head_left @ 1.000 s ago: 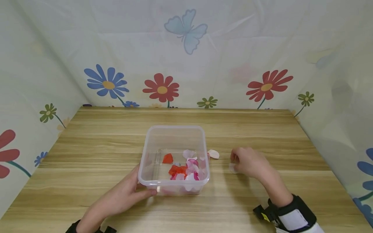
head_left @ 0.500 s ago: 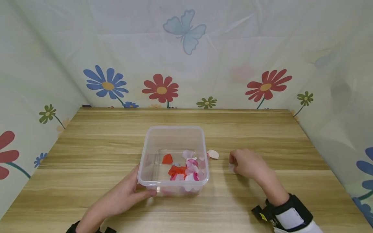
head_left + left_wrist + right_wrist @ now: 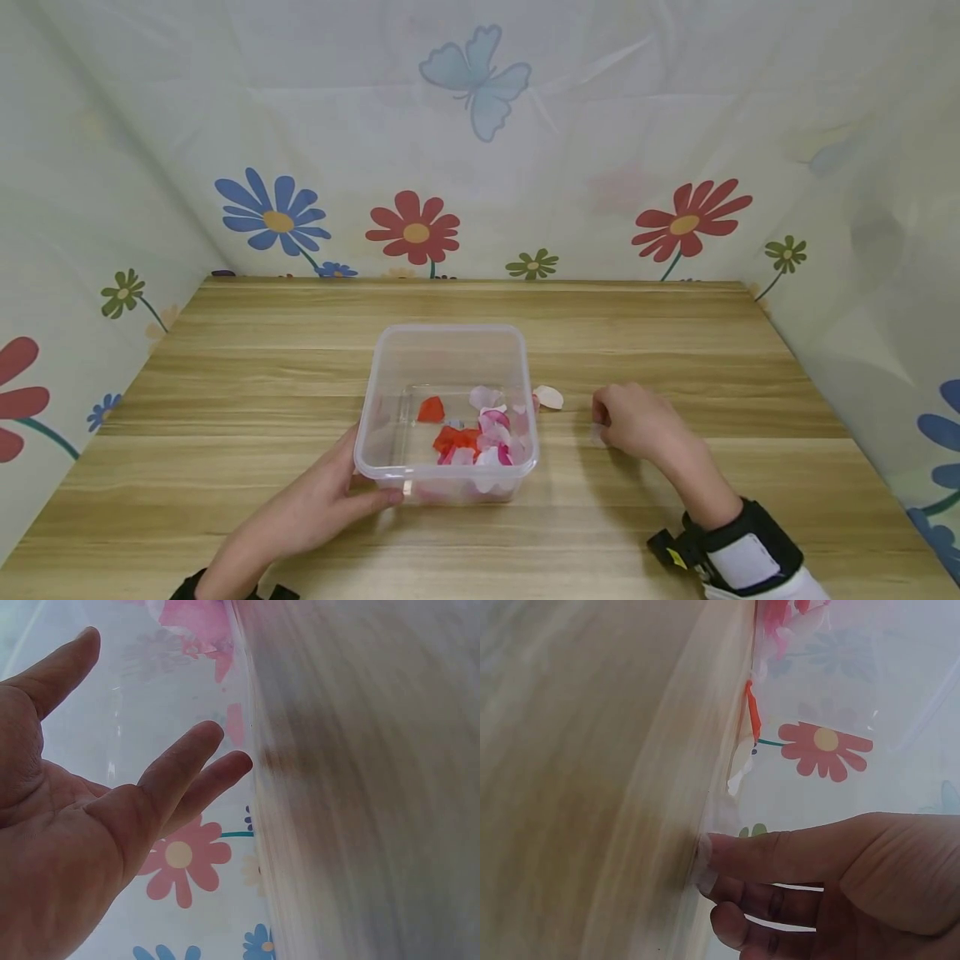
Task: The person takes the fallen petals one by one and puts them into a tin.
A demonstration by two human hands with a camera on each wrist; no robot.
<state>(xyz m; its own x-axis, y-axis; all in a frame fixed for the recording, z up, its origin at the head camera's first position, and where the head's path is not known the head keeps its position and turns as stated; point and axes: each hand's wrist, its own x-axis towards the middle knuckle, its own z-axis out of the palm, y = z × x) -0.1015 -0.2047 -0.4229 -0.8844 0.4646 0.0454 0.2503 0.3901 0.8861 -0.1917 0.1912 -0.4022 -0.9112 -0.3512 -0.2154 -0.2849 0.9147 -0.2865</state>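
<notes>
A clear plastic container (image 3: 447, 472) stands on the table, with red, pink and white petals (image 3: 495, 425) lying mostly in its right part. My left hand (image 3: 318, 504) rests against its left side and front corner; the left wrist view shows this hand's (image 3: 97, 802) fingers spread and fairly straight. To the right of the container, my right hand (image 3: 641, 421) pinches a pale, see-through petal (image 3: 597, 433) at the tabletop. In the right wrist view, thumb and fingertips of that hand (image 3: 817, 877) meet on the whitish petal (image 3: 703, 862).
A white petal (image 3: 550, 397) lies on the wooden table (image 3: 300, 350) just right of the container, with a red one (image 3: 752, 709) beside it. A flower-printed cloth (image 3: 585, 125) rises behind the table and along both sides.
The right hand has barely shifted and stays over the pale petal, of which less shows now. The left hand and the container stay in place.
</notes>
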